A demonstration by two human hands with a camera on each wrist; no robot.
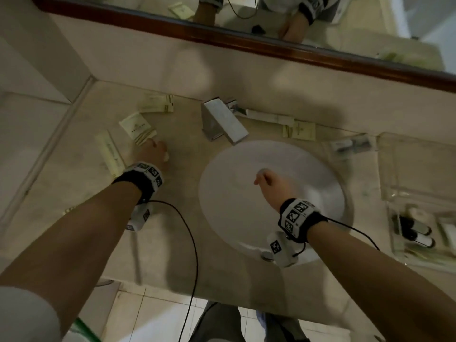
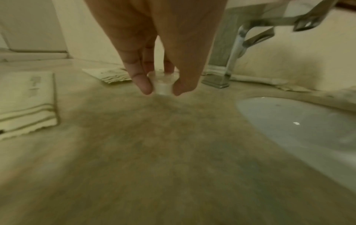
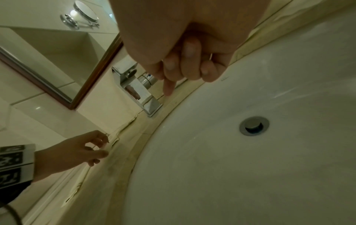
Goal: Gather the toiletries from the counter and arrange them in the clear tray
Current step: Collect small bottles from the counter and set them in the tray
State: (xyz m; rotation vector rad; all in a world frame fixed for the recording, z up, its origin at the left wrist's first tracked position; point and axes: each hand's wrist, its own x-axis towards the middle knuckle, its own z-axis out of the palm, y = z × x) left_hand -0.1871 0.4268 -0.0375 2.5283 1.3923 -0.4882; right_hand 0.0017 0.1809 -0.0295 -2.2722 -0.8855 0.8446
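My left hand (image 1: 161, 154) is low over the beige counter (image 1: 187, 218), left of the sink. Its fingertips pinch a small white round container (image 2: 162, 86) just above the surface. Cream paper sachets lie beyond it: one square sachet (image 1: 138, 128) beside the fingers, another sachet (image 1: 158, 103) by the wall, and a long packet (image 1: 111, 154) to the left. My right hand (image 1: 261, 178) hovers over the basin with three fingers curled in, the index finger (image 3: 169, 86) sticking out, holding nothing. The clear tray (image 1: 419, 174) stands at the far right with small dark bottles (image 1: 417, 232) in it.
A chrome faucet (image 1: 224, 122) stands behind the white sink (image 1: 296, 169). More sachets (image 1: 299, 129) and a clear-wrapped packet (image 1: 350, 144) lie between the faucet and the tray. A wood-framed mirror (image 1: 246, 43) runs along the back wall. A black cable (image 1: 195, 243) hangs from my left wrist.
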